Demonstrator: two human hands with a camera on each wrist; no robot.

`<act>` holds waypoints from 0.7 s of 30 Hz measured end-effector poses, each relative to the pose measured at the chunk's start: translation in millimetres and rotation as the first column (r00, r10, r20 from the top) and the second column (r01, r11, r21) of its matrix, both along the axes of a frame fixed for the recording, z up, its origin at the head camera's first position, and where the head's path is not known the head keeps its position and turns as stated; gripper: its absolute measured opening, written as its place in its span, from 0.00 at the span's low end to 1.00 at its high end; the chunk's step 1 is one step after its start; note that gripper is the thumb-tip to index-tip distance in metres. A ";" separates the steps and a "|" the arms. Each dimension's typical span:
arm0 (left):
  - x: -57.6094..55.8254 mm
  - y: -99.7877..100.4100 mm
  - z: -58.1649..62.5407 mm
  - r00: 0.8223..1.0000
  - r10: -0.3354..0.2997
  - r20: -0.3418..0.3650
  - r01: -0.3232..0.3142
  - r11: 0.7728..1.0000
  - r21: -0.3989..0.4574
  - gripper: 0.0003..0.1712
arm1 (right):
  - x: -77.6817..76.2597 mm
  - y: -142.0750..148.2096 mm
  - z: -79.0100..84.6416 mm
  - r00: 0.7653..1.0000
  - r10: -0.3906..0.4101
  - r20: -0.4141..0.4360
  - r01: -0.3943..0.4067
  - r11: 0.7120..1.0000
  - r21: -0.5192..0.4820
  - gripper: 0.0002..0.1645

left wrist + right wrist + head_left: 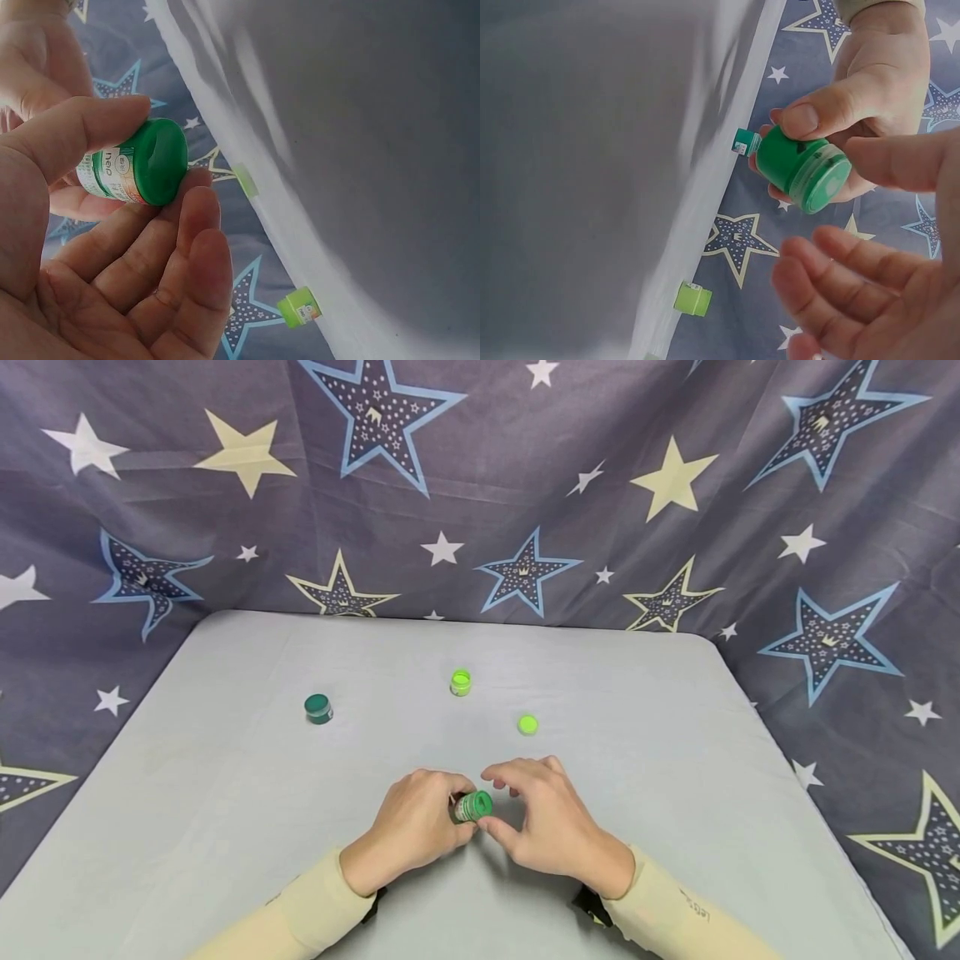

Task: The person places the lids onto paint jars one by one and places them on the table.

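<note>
A small green paint jar [473,806] with a printed label lies tipped on its side in my left hand [420,818]. My left thumb and fingers grip it around the body, as the left wrist view also shows, with its base [166,161] facing that camera. The jar's round green top [829,184] points toward my right hand [551,818]. That hand is spread beside the jar, fingers loosely bent and apart from it. Its thumb [892,161] comes right up to the edge of the top.
Farther back on the grey-white table [225,793] stand a dark green jar [318,709] at left and a light green jar [461,683] near the middle. A flat light green lid [528,725] lies to the right of that. Star-patterned cloth [480,485] hangs behind.
</note>
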State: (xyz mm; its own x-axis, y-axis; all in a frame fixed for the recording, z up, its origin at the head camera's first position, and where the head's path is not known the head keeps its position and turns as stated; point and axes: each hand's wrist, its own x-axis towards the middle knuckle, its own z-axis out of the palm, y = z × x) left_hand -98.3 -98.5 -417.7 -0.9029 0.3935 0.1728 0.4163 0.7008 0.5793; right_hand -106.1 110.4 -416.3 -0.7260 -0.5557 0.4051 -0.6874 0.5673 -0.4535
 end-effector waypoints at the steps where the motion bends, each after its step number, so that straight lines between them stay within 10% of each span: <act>1: 0.1 -0.3 0.0 1.000 -0.001 -0.002 0.001 1.000 0.001 0.12 | 0.3 0.0 0.1 1.000 0.013 0.002 -0.013 1.000 -0.001 0.28; 21: 1.0 -0.1 4.0 1.000 0.004 -0.007 -0.004 1.000 0.006 0.13 | 1.7 -2.4 -2.0 0.999 0.048 -0.012 -0.048 0.999 -0.012 0.18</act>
